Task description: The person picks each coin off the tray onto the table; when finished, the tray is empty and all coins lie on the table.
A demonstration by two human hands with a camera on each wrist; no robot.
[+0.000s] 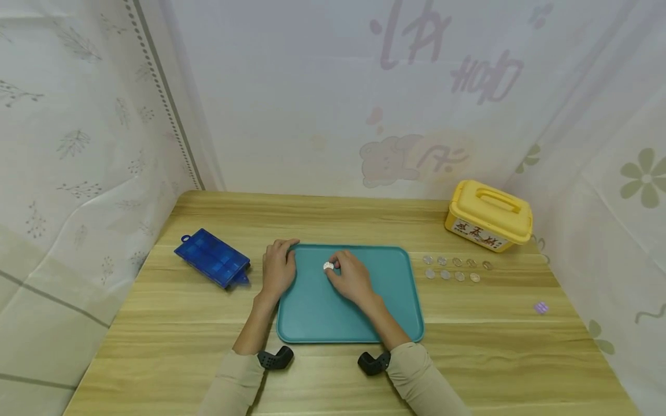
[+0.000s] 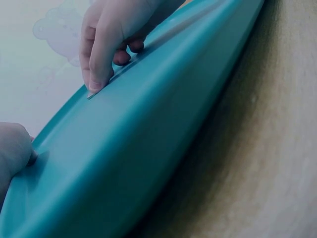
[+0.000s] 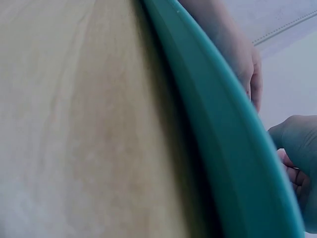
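Observation:
A teal tray (image 1: 312,318) lies on the wooden table. My left hand (image 1: 278,270) rests at the tray's upper left corner, its fingers over the rim; part of it shows at the left edge of the left wrist view. Over the tray's middle, my right hand (image 1: 351,278) pinches a silver coin (image 1: 328,266) between thumb and fingertips. In the left wrist view this coin (image 2: 90,94) appears edge-on, close to the tray surface. The right wrist view has the tray wall (image 3: 218,114) across it, hiding part of both hands.
Right of the tray, several coins (image 1: 444,275) lie in two rows. A yellow lidded box (image 1: 489,215) with a handle stands behind them. A small purple cube-like thing (image 1: 541,307) is farther right. On the left lies a blue compartment case (image 1: 213,257).

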